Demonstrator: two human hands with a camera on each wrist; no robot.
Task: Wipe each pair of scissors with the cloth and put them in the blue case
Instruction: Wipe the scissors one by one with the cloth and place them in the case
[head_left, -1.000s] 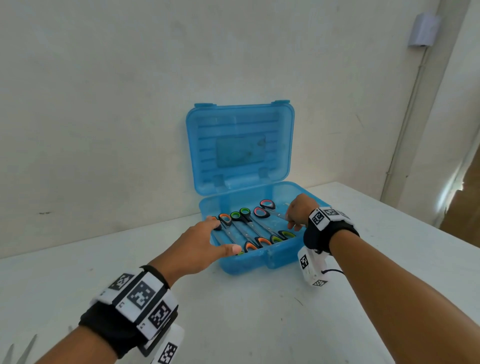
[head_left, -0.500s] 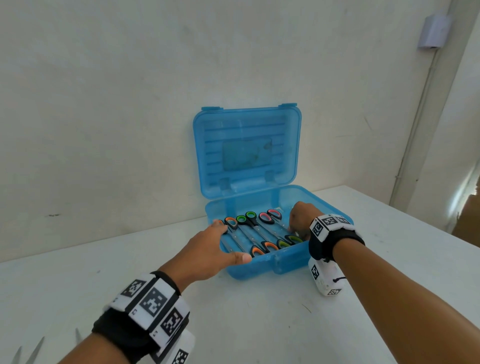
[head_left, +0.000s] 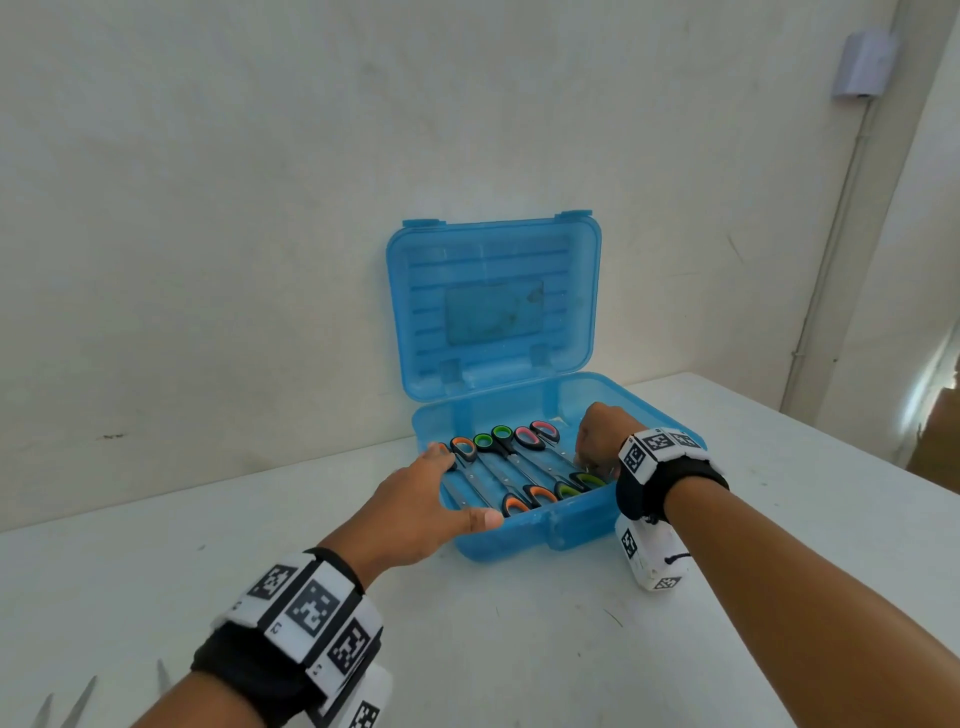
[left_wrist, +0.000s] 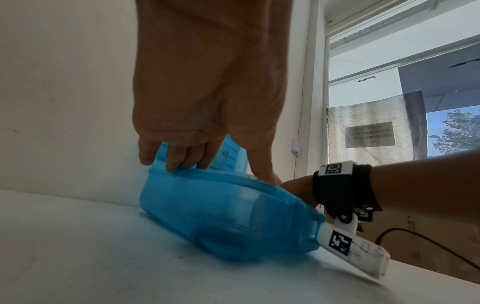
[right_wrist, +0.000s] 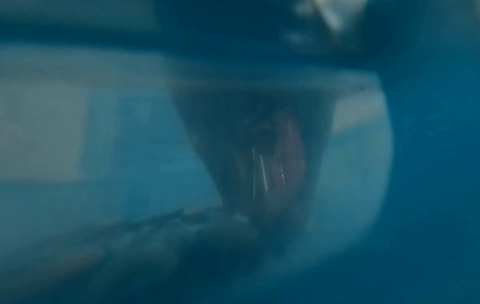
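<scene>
On the white bench (head_left: 467, 649) the left hand (head_left: 421, 506) rests straight-fingered on the left rim of the open translucent blue plastic case (head_left: 524, 535), where colour-handled steel scissors (head_left: 511, 467) lie side by side, while the right hand (head_left: 597, 434) (fingers curled, grasp hidden) reaches inside.

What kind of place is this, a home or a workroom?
Probably a plain workroom, though it is hard to be sure. A bare white table stands against a bare wall, a window carries a printed notice, and both wrists wear marker bands.
</scene>
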